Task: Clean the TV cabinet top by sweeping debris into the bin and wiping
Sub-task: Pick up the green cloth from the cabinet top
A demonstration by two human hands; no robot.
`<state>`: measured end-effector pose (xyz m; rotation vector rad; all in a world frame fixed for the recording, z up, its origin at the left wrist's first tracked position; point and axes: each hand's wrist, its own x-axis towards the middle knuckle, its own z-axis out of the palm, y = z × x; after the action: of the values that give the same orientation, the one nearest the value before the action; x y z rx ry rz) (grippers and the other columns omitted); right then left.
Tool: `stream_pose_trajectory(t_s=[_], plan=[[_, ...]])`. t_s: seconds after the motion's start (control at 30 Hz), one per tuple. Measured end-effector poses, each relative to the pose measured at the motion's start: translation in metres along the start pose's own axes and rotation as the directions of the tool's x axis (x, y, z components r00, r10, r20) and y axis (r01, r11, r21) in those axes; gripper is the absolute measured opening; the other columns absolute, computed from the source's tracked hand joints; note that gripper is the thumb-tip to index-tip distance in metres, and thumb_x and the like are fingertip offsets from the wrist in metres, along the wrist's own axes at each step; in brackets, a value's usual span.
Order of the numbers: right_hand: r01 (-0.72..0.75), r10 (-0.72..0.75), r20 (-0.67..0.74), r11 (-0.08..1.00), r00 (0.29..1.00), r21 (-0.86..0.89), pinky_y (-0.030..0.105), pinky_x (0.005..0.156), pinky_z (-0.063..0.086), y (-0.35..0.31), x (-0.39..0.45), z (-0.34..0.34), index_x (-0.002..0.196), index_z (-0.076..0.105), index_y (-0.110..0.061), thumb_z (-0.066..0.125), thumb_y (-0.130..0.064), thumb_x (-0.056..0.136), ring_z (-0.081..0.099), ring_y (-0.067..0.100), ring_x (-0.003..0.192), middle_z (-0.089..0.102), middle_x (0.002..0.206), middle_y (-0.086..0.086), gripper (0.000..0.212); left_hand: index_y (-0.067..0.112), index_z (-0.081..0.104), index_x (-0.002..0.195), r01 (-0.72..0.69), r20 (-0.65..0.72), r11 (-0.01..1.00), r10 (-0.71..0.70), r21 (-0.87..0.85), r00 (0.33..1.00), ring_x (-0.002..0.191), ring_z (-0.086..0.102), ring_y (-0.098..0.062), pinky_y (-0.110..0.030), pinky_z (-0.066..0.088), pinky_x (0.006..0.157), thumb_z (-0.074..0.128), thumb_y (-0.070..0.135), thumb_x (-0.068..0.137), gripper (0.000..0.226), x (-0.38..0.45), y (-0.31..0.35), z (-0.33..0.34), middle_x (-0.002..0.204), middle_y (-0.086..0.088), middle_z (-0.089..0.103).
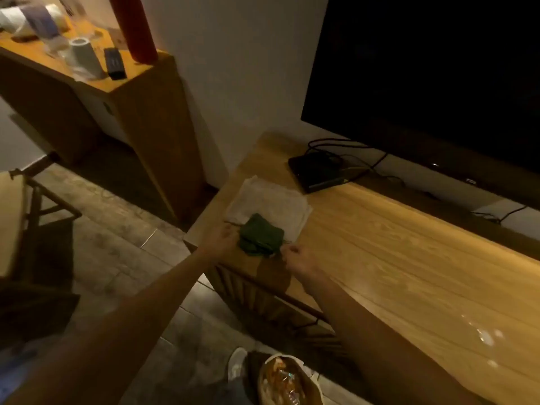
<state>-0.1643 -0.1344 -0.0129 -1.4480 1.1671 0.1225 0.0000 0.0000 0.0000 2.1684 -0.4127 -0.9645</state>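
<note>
Bin (287,381) at bottom centre; above it, left hand (223,239) and right hand (295,258) pinch opposite edges of green cloth (260,236) on cabinet top (394,244), mid-frame.

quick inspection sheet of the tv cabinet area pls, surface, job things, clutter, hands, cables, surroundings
surface: wooden TV cabinet top, pale specks near its right front.
job's things: green cloth bunched on a folded white cloth at the cabinet's left end; bin holding wrappers on the floor below.
clutter: black set-top box behind the cloths.
hands: left hand at the green cloth's left edge, right hand at its right edge; each seems to pinch it, blur leaves it unsure.
cables: black leads run from the box toward the TV; another lead farther right.
surroundings: side cabinet with remote, red cylinder and paper rolls; chair at left; tiled floor.
</note>
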Motion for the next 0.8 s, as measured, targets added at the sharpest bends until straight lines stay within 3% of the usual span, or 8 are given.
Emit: stream_pose_trajectory(t_s=[0.07, 0.2, 0.27, 0.37, 0.43, 0.5, 0.67, 0.8], plan=[[-0.023, 0.026, -0.041, 0.998, 0.999, 0.067, 0.044, 0.101, 0.052, -0.006, 0.021, 0.015, 0.112, 0.056, -0.020, 0.050, -0.037, 0.105, 0.060, 0.022, 0.106, 0.061, 0.106, 0.001, 0.019, 0.011, 0.063, 0.112, 0.030, 0.034, 0.997, -0.027, -0.074, 0.999, 0.108, 0.061, -0.032, -0.044, 0.048, 0.099, 0.048, 0.024, 0.102, 0.022, 0.021, -0.001, 0.003, 0.113, -0.011, 0.063], [-0.066, 0.092, -0.114, 0.973, 0.989, 0.220, 0.047, 0.092, 0.059, -0.012, 0.052, 0.033, 0.109, 0.057, -0.020, 0.058, -0.038, 0.101, 0.062, 0.014, 0.084, 0.061, 0.093, -0.003, 0.020, 0.023, 0.061, 0.089, 0.154, 0.097, 0.971, -0.138, -0.183, 0.986, 0.087, 0.060, -0.015, -0.039, 0.053, 0.085, 0.053, 0.033, 0.100, 0.016, 0.051, 0.000, 0.013, 0.097, -0.006, 0.062], [-0.082, 0.123, -0.155, 0.964, 0.980, 0.252, 0.045, 0.087, 0.061, -0.010, 0.063, 0.036, 0.107, 0.056, -0.020, 0.065, -0.036, 0.097, 0.062, 0.014, 0.082, 0.063, 0.096, 0.000, 0.021, 0.023, 0.056, 0.079, 0.178, 0.102, 0.958, -0.159, -0.225, 0.982, 0.078, 0.059, -0.012, -0.033, 0.055, 0.078, 0.057, 0.032, 0.099, 0.022, 0.062, 0.001, 0.019, 0.087, -0.002, 0.060], [-0.111, 0.186, -0.181, 0.927, 0.966, 0.359, 0.030, 0.064, 0.061, -0.008, 0.068, 0.037, 0.097, 0.053, -0.021, 0.074, -0.024, 0.092, 0.062, 0.012, 0.081, 0.062, 0.097, 0.001, 0.022, 0.013, 0.065, 0.087, 0.213, 0.116, 0.945, -0.189, -0.248, 0.975, 0.075, 0.064, -0.014, -0.022, 0.053, 0.058, 0.064, 0.023, 0.096, 0.013, 0.075, -0.001, 0.028, 0.092, -0.006, 0.066], [-0.120, 0.216, -0.152, 0.870, 0.964, 0.477, 0.022, 0.055, 0.057, -0.006, 0.063, 0.035, 0.095, 0.053, -0.020, 0.074, -0.015, 0.092, 0.061, 0.010, 0.081, 0.061, 0.098, 0.002, 0.022, -0.002, 0.067, 0.106, 0.251, 0.162, 0.921, -0.210, -0.299, 0.964, 0.090, 0.069, -0.026, -0.033, 0.059, 0.070, 0.067, 0.014, 0.093, 0.020, 0.074, 0.000, 0.036, 0.106, -0.015, 0.068], [-0.129, 0.225, -0.113, 0.828, 0.968, 0.545, 0.021, 0.057, 0.057, -0.002, 0.057, 0.029, 0.099, 0.051, -0.018, 0.071, -0.010, 0.093, 0.061, 0.011, 0.084, 0.060, 0.102, 0.004, 0.023, -0.007, 0.065, 0.117, 0.267, 0.167, 0.909, -0.223, -0.319, 0.960, 0.102, 0.067, -0.031, -0.043, 0.057, 0.086, 0.068, 0.008, 0.092, 0.030, 0.069, 0.001, 0.045, 0.115, -0.020, 0.068], [-0.085, 0.197, -0.110, 0.772, 0.974, 0.630, 0.025, 0.065, 0.059, 0.027, 0.033, -0.013, 0.101, 0.054, -0.014, 0.071, -0.004, 0.091, 0.067, 0.016, 0.092, 0.066, 0.104, 0.007, 0.022, -0.007, 0.060, 0.127, 0.258, 0.248, 0.895, -0.174, -0.363, 0.953, 0.116, 0.064, -0.036, -0.041, 0.054, 0.091, 0.062, -0.003, 0.092, 0.035, 0.040, 0.023, 0.079, 0.128, -0.023, 0.064], [-0.008, 0.172, -0.175, 0.733, 0.969, 0.680, 0.026, 0.065, 0.060, 0.066, 0.005, -0.065, 0.111, 0.058, -0.009, 0.072, -0.001, 0.090, 0.070, 0.019, 0.094, 0.069, 0.110, 0.012, 0.027, -0.005, 0.061, 0.121, 0.240, 0.261, 0.903, -0.150, -0.357, 0.954, 0.108, 0.068, -0.031, -0.042, 0.057, 0.090, 0.069, -0.003, 0.088, 0.035, 0.005, 0.049, 0.129, 0.122, -0.020, 0.068]])
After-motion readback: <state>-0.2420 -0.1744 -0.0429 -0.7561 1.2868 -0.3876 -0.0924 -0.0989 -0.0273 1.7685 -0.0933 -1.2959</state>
